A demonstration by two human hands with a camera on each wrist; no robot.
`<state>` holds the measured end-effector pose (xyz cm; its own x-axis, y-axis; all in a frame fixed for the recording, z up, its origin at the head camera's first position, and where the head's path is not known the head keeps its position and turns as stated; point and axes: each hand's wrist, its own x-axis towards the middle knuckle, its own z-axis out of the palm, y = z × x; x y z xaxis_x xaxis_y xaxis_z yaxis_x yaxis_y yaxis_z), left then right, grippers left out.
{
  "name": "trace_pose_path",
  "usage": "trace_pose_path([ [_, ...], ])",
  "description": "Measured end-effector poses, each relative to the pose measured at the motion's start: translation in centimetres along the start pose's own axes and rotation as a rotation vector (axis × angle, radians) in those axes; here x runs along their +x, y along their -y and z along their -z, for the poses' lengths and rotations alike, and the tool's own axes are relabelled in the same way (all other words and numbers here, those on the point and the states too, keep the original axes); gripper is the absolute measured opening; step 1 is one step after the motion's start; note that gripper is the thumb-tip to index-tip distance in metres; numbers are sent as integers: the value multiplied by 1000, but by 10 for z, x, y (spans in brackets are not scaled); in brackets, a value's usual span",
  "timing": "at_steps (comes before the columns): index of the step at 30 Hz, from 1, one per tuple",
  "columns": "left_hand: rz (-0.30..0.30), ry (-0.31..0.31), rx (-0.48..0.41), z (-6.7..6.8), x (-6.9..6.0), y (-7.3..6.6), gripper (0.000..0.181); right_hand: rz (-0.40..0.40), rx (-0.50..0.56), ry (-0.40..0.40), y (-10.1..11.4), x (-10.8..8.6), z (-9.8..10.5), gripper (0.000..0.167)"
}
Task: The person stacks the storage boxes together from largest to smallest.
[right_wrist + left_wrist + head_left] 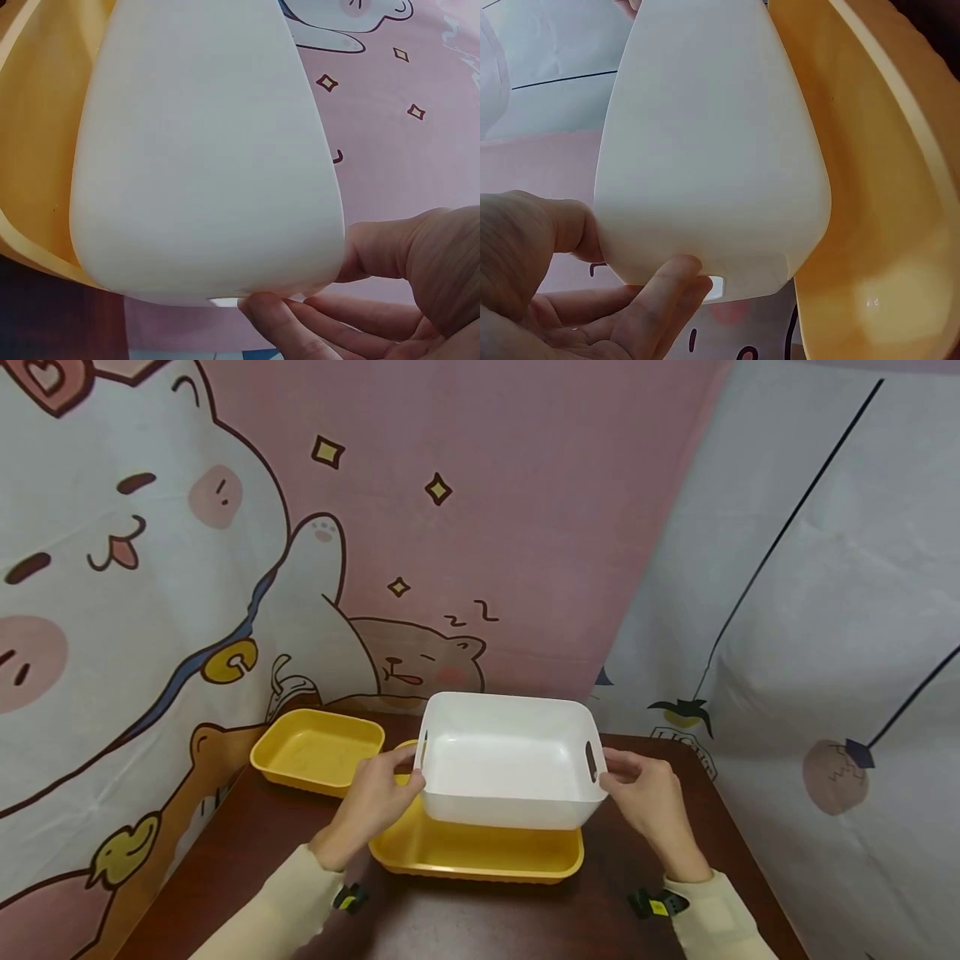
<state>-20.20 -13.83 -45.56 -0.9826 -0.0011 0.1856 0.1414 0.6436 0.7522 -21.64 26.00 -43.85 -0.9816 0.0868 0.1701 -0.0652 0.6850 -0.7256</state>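
A white plastic basket [510,760] with a handle slot at each end is held up above a large yellow tray [480,853]. My left hand [378,797] pinches its left end beside the slot, thumb on one side and fingers at the other. At the opposite end my right hand [647,797] grips the rim near the other slot. In the left wrist view, fingertips [679,271] press the end wall by the slot. The right wrist view shows the basket's pale underside [206,165] with the right thumb and fingers at its end. The basket hides part of the yellow tray.
A smaller yellow tray [318,747] stands at the back left of the dark brown table [442,922]. Cloth with cartoon animals [300,568] hangs behind and on the left; pale cloth [825,652] hangs along the right side.
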Motion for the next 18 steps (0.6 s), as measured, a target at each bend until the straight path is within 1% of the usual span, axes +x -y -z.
trace_pose_path([
  [5, 15, 7, 12, 2, -3, 3, 52, -18, 13, 34, -1, 0, -2, 47],
  [9, 14, 4, 13, 3, -6, 6, 52, -23, 20, 52, -2, -1, -4, 48],
  [13, 9, 6, 8, 5, -10, 10, 52, -42, 30, 71, 0, -2, -7, 49],
  [18, 25, 16, -3, 6, -13, 14, 52, -56, 35, 94, 2, -5, -10, 50],
])
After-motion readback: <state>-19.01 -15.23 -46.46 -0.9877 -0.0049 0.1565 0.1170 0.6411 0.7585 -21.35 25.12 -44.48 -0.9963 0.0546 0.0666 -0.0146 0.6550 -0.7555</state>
